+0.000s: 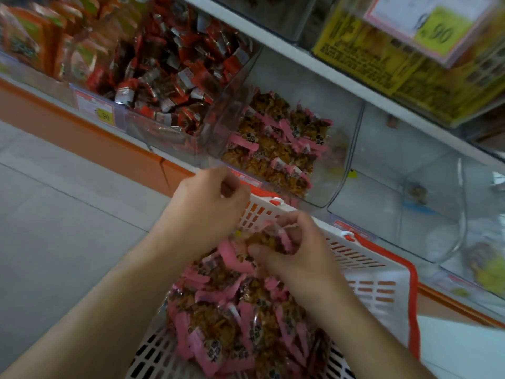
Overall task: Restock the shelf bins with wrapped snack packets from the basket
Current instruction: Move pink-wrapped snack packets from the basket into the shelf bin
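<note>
Now, far on the left, a clear plastic shelf bin of red and silver wrapped snacks (166,75) sits heaped full. Next to it, more to the right, is the clear plastic shelf bin with pink-edged brown snack packets (276,143), and it is only partly full. Further right, another clear plastic bin (410,187) holds almost nothing.

Below the bins is the white slotted plastic basket with an orange rim (382,291). A big pile of pink-edged wrapped snack packets (232,318) lies inside it.

The left hand (210,206) is up by the far rim of the basket, just below the pink packet bin. Its fingers are curled in. It is blurry, so I cannot tell if it holds anything.

The right hand (295,247) is lower, on top of the pile. Its fingers are curled round a small bunch of pink-edged packets (270,239).

The pink packet bin is up and a little to the left of the right hand, just past the basket rim. The left hand is nearer to that bin. I think the next move is to lift the bunch up and forward over the rim and drop it in that bin.
</note>
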`<state>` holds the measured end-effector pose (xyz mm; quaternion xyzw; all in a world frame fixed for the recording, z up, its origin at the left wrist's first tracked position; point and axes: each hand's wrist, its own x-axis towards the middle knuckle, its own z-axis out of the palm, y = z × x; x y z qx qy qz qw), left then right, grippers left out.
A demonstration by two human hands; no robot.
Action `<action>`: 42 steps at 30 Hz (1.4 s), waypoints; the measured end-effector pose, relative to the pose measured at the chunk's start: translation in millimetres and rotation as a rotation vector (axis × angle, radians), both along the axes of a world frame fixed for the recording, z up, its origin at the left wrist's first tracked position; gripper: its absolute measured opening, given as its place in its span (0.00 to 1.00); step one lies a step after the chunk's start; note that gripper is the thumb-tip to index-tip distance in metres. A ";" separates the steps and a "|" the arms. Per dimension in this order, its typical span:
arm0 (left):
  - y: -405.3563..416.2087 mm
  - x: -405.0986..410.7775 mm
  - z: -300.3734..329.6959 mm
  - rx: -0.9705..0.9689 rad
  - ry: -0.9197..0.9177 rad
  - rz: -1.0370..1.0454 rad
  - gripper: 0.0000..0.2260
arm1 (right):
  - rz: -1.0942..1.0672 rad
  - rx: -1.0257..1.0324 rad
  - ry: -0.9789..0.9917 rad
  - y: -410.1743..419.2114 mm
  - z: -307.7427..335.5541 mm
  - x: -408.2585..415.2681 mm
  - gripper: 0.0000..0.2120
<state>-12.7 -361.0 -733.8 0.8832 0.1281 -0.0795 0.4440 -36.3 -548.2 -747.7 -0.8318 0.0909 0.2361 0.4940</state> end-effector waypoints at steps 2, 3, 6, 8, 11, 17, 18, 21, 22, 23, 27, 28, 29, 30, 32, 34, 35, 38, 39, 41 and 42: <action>-10.8 -2.8 1.4 -0.187 0.132 -0.106 0.17 | -0.040 -0.005 -0.125 -14.9 15.8 3.4 0.25; -16.8 -4.6 3.9 -0.276 0.209 -0.155 0.18 | -0.068 -0.021 -0.179 -21.9 20.4 4.5 0.25; -33.7 -7.5 2.2 -0.557 0.334 -0.250 0.03 | -0.158 -0.047 -0.292 -41.0 24.2 8.4 0.25; -40.5 -6.7 -2.7 -0.639 0.303 -0.254 0.05 | -0.188 0.005 -0.277 -49.2 19.2 12.9 0.24; -47.5 -2.8 -2.8 -0.710 0.270 -0.224 0.06 | -0.198 0.144 -0.261 -58.9 17.1 21.3 0.18; -57.4 4.6 -3.3 -0.791 0.276 -0.185 0.15 | -0.113 0.180 -0.371 -63.3 24.7 38.7 0.16; -59.9 5.5 -3.9 -0.770 0.250 -0.171 0.13 | -0.119 0.184 -0.369 -63.6 23.6 39.6 0.16; -67.7 6.2 -5.5 -0.741 0.203 -0.157 0.10 | -0.205 0.214 -0.361 -67.3 19.6 39.7 0.16; -69.9 6.7 -4.4 -0.725 0.191 -0.153 0.11 | -0.227 0.234 -0.363 -68.5 19.3 39.8 0.15; -71.0 7.4 -4.9 -0.702 0.176 -0.149 0.11 | -0.231 0.245 -0.364 -69.5 19.1 39.8 0.15; -73.6 8.2 -5.8 -0.644 0.161 -0.140 0.14 | -0.137 0.228 -0.326 -68.6 16.7 38.0 0.20; -74.1 7.6 -6.1 -0.625 0.165 -0.143 0.15 | -0.126 0.217 -0.312 -67.3 15.3 36.8 0.22; -74.6 6.6 -6.2 -0.592 0.169 -0.148 0.15 | -0.128 0.206 -0.303 -66.0 13.9 35.4 0.23; -74.9 5.7 -5.1 -0.550 0.174 -0.154 0.14 | -0.136 0.198 -0.296 -64.3 13.3 34.6 0.24; -74.4 4.9 -3.2 -0.464 0.180 -0.170 0.14 | -0.148 0.194 -0.286 -60.4 13.4 33.6 0.25; -70.2 6.7 -1.2 -0.404 0.177 -0.197 0.16 | -0.163 0.195 -0.295 -56.4 17.8 34.2 0.25; -66.2 8.3 -1.5 -0.370 0.161 -0.202 0.18 | -0.173 0.187 -0.314 -53.9 21.0 36.3 0.26; -47.0 14.4 -6.2 -0.190 0.029 -0.112 0.26 | -0.153 0.095 -0.380 -39.9 28.0 58.5 0.27; -39.8 15.6 -8.2 -0.095 -0.025 -0.079 0.27 | -0.136 0.055 -0.381 -33.0 26.4 71.8 0.28; -26.7 17.2 -12.0 0.114 -0.084 -0.053 0.30 | -0.095 -0.022 -0.358 -17.3 17.1 103.3 0.28; -22.2 17.1 -13.1 0.196 -0.078 -0.062 0.31 | -0.069 -0.079 -0.355 -9.9 10.9 119.5 0.27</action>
